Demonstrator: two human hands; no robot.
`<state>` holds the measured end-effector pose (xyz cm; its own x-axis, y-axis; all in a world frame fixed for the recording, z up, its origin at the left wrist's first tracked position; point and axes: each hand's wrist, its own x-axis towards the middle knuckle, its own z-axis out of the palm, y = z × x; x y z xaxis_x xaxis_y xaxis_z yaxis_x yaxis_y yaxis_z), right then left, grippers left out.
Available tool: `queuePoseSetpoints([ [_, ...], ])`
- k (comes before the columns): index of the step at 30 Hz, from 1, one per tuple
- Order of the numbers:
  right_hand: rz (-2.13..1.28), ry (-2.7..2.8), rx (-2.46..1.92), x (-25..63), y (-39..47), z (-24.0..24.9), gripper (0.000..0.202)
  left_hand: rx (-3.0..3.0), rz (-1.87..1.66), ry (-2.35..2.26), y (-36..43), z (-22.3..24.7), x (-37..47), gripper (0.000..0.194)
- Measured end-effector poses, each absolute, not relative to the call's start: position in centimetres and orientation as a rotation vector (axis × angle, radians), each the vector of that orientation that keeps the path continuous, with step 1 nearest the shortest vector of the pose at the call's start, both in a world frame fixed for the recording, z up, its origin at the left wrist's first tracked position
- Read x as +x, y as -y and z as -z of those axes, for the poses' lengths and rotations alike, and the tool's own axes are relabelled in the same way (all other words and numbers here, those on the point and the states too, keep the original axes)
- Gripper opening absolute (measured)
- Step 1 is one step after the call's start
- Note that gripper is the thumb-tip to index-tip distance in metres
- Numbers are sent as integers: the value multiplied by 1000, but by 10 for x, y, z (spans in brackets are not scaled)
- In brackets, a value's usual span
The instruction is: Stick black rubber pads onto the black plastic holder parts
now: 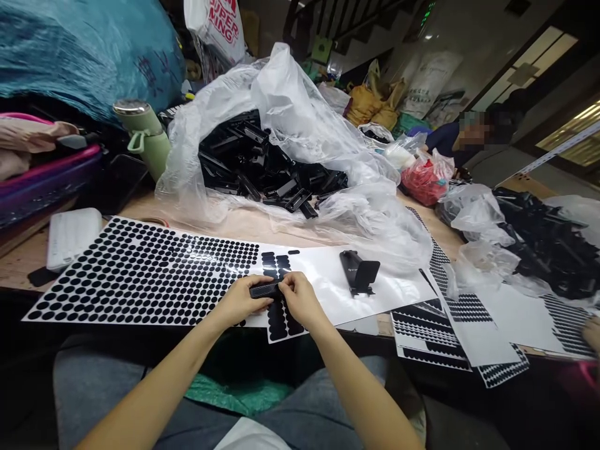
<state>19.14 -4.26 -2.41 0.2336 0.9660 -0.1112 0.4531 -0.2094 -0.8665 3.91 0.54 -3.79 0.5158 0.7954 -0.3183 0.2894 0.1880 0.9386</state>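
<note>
Between my two hands is a flat black plastic piece [265, 290], held low over the sheets. My left hand [239, 301] grips its left end, thumb below and fingers above. At its right end, my right hand [300, 300] has thumb and fingers pinched together; whether a small sticker is between them is hidden. Under the hands lies a narrow sheet of black oval stickers [276, 325]. To the left spreads a large white sheet of round black stickers [154, 275]. A black folding stand [360, 273] rests on white sheet to the right of my hands.
Behind the sheets, a clear plastic bag [281, 81] holds a heap of black plastic parts [262, 162]. A green bottle [149, 140] and a white box [72, 234] are at left. More sticker sheets [429, 331] overlap at right, where another person's hand [593, 334] shows.
</note>
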Motion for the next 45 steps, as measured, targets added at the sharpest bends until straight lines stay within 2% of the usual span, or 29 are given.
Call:
queuePoseSetpoints([
  [20, -850, 1413, -1836, 189, 47, 22, 10, 1444, -434, -1047, -5, 36, 40, 44],
  [24, -715, 1500, -1954, 196, 34, 22, 9, 1424, -430, -1051, -6, 38, 40, 44],
  [29, -512, 1341, -2253, 221, -17, 26, 22, 1390, -394, -1008, -7, 36, 40, 48],
  [35, -610, 1240, -2243, 238, -44, 40, 3, 1399, -418, -988, -7, 34, 38, 47],
  [41, -721, 1165, -2010, 238, -17, 25, 17, 1411, -438, -991, -7, 38, 36, 47],
  [45, -994, 1099, -1701, 207, 29, 14, 18, 1468, -472, -1000, -6, 44, 36, 45],
])
